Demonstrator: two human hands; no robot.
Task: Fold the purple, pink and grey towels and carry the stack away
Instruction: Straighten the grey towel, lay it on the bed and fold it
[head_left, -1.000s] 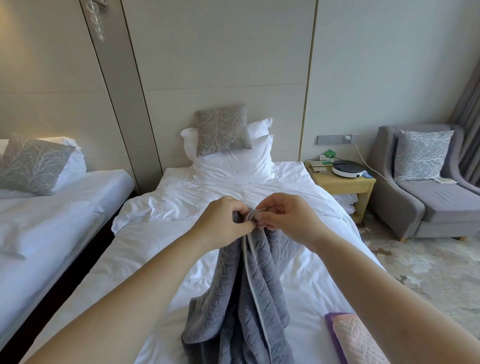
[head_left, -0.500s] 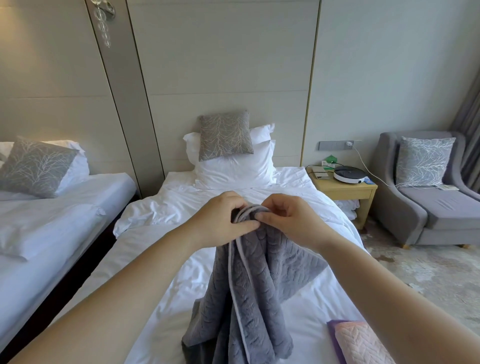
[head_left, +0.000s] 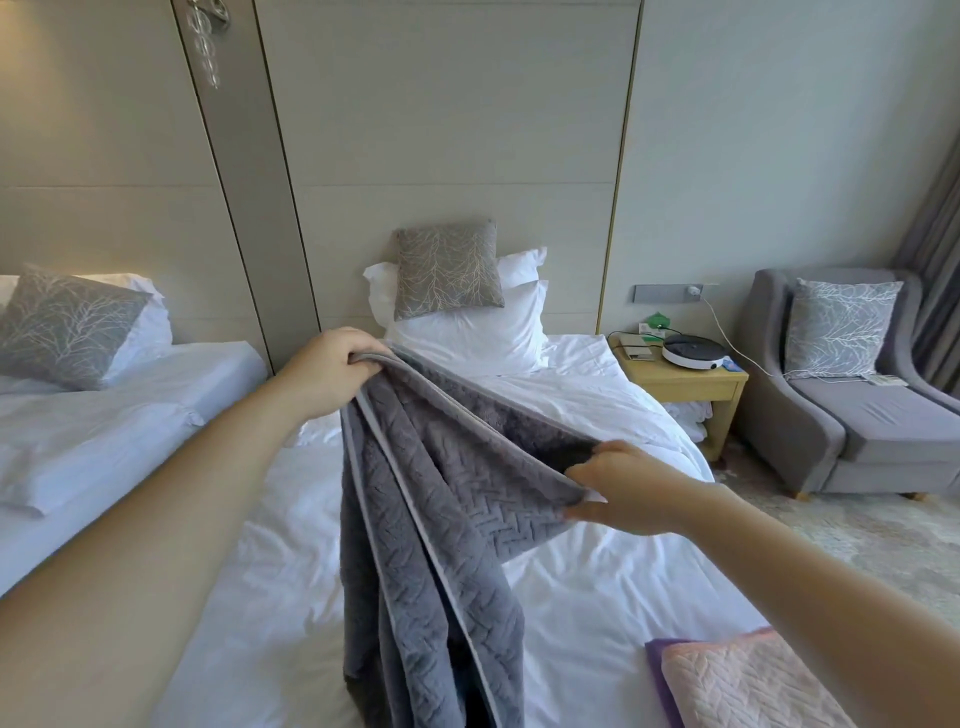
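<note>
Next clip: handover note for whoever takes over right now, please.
Left hand grips the top edge of the grey towel, raised over the bed.
Right hand pinches the same edge, lower right; the rest hangs.
Pink towel lies folded on the purple towel, bed's near right.
Done: pink and purple apparently folded, stacked.
Left: fold grey, stack it, carry all away.

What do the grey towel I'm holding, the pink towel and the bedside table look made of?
The grey towel: soft matte plush, probably fleece or terry, with embossed herringbone pile and pale edging. The pink towel: similar plush, embossed leaf-like relief. The bedside table: pale wood or wood-look laminate, smooth; grain too faint to tell.
</note>
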